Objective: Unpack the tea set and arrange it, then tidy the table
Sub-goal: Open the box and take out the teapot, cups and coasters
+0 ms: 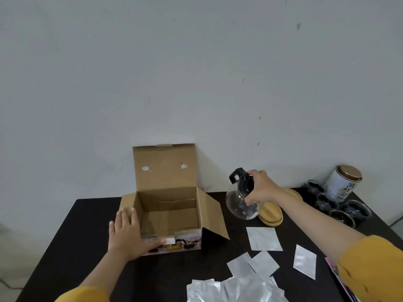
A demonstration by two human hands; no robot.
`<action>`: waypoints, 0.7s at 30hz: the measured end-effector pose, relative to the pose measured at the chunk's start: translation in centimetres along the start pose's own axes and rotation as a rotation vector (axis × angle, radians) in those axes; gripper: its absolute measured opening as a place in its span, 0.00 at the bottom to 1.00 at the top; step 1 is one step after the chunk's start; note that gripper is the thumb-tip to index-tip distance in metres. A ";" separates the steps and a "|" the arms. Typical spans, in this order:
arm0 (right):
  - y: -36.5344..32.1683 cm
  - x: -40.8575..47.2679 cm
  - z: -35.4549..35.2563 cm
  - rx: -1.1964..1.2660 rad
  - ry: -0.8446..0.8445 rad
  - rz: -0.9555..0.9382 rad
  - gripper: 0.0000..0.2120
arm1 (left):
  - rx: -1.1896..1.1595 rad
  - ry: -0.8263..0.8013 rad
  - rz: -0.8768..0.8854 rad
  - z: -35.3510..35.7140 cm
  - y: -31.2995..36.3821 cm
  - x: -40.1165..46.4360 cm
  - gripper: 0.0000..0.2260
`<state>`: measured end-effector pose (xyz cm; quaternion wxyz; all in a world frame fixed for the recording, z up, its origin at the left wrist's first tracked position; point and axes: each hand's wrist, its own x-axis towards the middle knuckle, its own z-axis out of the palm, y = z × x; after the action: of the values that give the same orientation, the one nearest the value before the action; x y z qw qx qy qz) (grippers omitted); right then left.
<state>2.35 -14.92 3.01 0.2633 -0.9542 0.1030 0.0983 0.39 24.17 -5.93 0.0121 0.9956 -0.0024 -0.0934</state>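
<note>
A: Where does the teapot point(242, 201) stand now?

B: Off the table, I judge. The right hand point(260, 186) has its fingers curled round the neck, just under the black lid point(243, 182), and the glass belly hangs below the grip, tilted, with the handle pointing away from the palm.

A: And the other hand?

B: The left hand point(125, 234) lies flat, fingers spread and straight, pressed on the near left corner of the open cardboard box point(172, 205). It holds nothing; it only steadies the box.

A: Where should the pot go?

B: Just beneath and beyond the gripping hand lies a round wooden tray point(271, 212), and past the wrist stand the glass cups point(340, 215) beside a tea tin point(344, 182). I would level the pot first, then lower it upright onto the wood.

A: Any care needed?

B: The glass is smooth, and a grip at the neck lets the belly swing. Keep it clear of the cups. The foil packets point(263, 238) nearer the elbow can wait for tidying.
</note>
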 end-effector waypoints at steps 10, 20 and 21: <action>1.3 5.0 4.2 -0.094 -0.073 -0.004 0.51 | -0.141 0.014 0.025 0.8 -0.2 0.3 0.68; 1.8 7.3 4.2 -0.115 -0.165 0.025 0.50 | -0.150 0.082 0.037 1.3 -0.2 0.4 0.68; 1.8 7.1 4.2 -0.122 -0.159 0.021 0.51 | -0.156 0.085 0.037 1.3 -0.2 0.3 0.68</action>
<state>8.13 -15.28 -3.10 0.2109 -0.9565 0.0856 0.1826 0.49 24.33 -7.25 0.0915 0.9944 -0.0130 -0.0506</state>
